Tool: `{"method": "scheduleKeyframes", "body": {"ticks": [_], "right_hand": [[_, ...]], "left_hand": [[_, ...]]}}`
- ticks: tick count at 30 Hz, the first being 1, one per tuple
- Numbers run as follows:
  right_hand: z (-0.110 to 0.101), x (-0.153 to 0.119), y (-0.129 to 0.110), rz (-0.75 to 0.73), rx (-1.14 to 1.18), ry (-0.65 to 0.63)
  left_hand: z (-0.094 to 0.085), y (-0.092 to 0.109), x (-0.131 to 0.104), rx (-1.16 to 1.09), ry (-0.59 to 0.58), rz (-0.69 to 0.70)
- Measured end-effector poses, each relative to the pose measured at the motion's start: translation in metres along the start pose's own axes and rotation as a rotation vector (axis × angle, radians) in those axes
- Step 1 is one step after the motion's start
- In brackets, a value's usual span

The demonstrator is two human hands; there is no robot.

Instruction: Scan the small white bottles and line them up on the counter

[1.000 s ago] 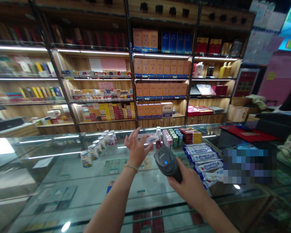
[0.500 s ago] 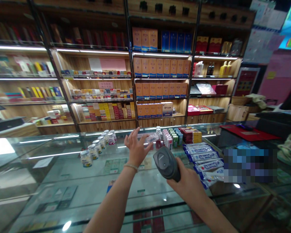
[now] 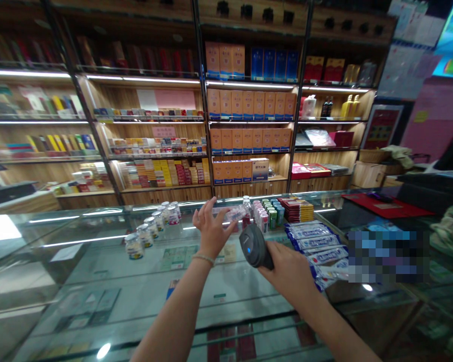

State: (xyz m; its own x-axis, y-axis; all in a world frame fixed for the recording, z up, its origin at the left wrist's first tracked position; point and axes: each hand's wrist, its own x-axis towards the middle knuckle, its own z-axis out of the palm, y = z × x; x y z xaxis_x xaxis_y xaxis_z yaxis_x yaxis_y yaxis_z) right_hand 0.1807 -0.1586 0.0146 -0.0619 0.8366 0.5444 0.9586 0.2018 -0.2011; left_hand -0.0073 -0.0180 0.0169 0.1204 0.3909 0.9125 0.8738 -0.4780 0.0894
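My right hand (image 3: 287,264) is wrapped round the handle of a dark grey handheld scanner (image 3: 253,245), which shows a small blue light and points toward my left hand. In my left hand (image 3: 212,229) is a clear bottle (image 3: 234,213), held tilted between the fingers above the glass counter (image 3: 204,311). Behind and right of it stand small pink-and-white containers (image 3: 262,218), green ones (image 3: 273,217) and a clear jar (image 3: 246,203). Several small white-lidded jars (image 3: 135,246) run in a diagonal row to the left.
Blue-and-white packets (image 3: 320,244) lie fanned on the counter at right, beside stacked red and yellow packs (image 3: 297,208). A red mat (image 3: 387,206) is farther right. Lit shelves with orange boxes (image 3: 249,141) rise behind the counter.
My right hand has shifted the scanner slightly left and up, and a blue light now shows on it. My left hand has barely moved; the clear bottle shows more distinctly.
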Motion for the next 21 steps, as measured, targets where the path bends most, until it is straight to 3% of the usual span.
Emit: {"method": "scheduleKeyframes", "body": {"ticks": [4,16,21], "right_hand": [[0.018,0.007,0.009,-0.13,-0.031,0.063],[0.045,0.018,0.022,-0.315,-0.165,-0.028],[0.048,0.021,0.022,-0.312,-0.124,-0.076]], "left_hand": [[-0.001,0.0,0.0,-0.001,-0.008,-0.002],[0.002,-0.003,-0.001,0.004,0.001,-0.001],[0.002,-0.003,-0.001,0.01,-0.01,-0.005]]}}
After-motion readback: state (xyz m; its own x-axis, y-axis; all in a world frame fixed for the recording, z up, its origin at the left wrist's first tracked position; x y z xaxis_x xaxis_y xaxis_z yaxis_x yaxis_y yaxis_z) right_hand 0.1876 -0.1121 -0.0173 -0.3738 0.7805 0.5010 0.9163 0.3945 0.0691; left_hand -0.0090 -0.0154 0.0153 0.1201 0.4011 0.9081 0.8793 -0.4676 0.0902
